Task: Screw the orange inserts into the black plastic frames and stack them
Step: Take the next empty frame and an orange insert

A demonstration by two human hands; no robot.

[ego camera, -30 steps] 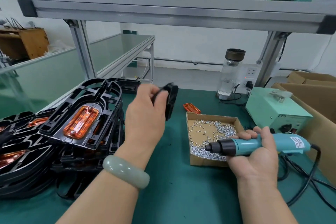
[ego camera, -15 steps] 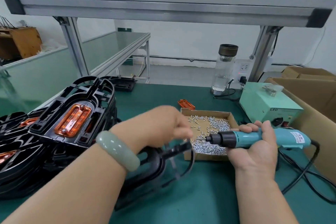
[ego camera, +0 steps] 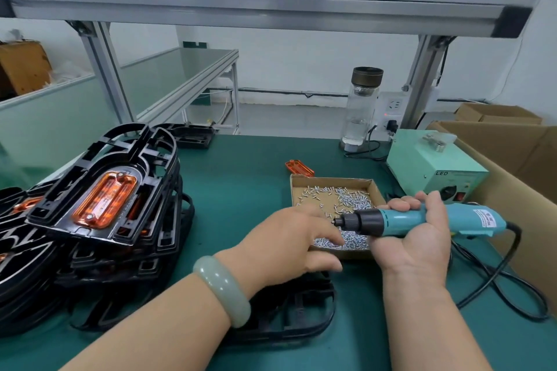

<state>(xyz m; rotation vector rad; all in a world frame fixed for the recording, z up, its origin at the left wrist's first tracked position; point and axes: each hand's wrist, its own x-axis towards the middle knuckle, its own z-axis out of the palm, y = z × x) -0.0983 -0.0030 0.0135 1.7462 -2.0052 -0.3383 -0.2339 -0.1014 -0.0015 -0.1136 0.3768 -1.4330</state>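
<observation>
A bare black frame point(ego camera: 301, 310) is lying flat on the table point(ego camera: 241, 175) at lower centre, partly under the left hand point(ego camera: 283, 247), whose loosely extended fingers are touching screws point(ego camera: 352, 200) in the box point(ego camera: 331, 182). The right hand point(ego camera: 422, 238) is gripping the screwdriver point(ego camera: 401, 220) over that box. A finished stack point(ego camera: 120, 190) is sitting at left, and a loose insert point(ego camera: 299, 168) is lying just above the box.

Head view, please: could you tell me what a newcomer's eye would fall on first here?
The tilted stack of black frames at the left, its top one carrying a bright orange insert, draws the eye first. Next comes the teal electric screwdriver gripped in the right hand at centre right, while the left hand reaches over the cardboard box of screws.
</observation>
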